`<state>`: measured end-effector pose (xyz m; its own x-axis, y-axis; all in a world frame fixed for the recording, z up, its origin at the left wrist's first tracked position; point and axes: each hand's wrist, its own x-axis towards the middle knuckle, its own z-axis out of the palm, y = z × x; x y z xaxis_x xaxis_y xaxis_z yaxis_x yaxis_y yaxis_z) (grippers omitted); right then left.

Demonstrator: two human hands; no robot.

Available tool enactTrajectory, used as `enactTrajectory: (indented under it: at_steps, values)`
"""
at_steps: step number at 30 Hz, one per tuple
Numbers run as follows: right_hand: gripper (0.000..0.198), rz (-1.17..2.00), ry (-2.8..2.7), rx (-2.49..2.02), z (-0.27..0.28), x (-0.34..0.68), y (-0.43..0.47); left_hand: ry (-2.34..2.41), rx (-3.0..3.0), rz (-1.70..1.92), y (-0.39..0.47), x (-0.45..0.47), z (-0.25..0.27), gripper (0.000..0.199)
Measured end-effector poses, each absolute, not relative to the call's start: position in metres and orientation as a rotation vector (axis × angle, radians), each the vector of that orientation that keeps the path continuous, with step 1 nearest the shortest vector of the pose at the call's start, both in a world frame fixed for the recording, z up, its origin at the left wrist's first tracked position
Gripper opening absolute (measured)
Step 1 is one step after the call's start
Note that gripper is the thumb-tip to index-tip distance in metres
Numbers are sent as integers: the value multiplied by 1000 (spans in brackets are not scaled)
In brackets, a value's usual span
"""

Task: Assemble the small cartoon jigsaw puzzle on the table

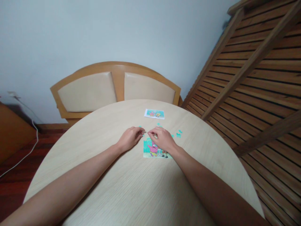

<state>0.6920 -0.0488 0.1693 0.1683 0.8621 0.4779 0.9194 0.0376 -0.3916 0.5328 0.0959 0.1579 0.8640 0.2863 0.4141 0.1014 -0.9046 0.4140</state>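
A partly assembled jigsaw puzzle (148, 152) with a pink starfish character and a turquoise background lies on the round table. My left hand (130, 138) is just past its upper left corner, the fingers closed in a pinch. Over the puzzle's upper right part, my right hand (164, 138) also pinches with thumb and forefinger, covering some of the picture. The two sets of fingertips face each other, a small gap apart. Whatever sits between them is too small to make out. Loose turquoise puzzle pieces (178, 135) lie right of my right hand, with several more around both hands.
Beyond the hands lies a reference picture card (154, 114) with the same characters. The pale round table (113, 191) has a padded wooden headboard (119, 67) behind it. Wooden slats (249, 78) lean at the right. A white cable (35, 141) hangs at the left.
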Motion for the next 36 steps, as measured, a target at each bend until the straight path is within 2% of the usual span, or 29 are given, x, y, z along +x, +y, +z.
enactTrajectory:
  at_steps: [18,25,36]
  values:
    - [17,-40,-1762,-1871,167,681,-47,141,2340,623,100,535,151,25]
    - [14,-26,-1721,-1881,165,678,-45,193,2490,667,95,532,154,34]
    - [6,43,-1635,-1841,165,674,-43,130,2355,588,96,532,156,29]
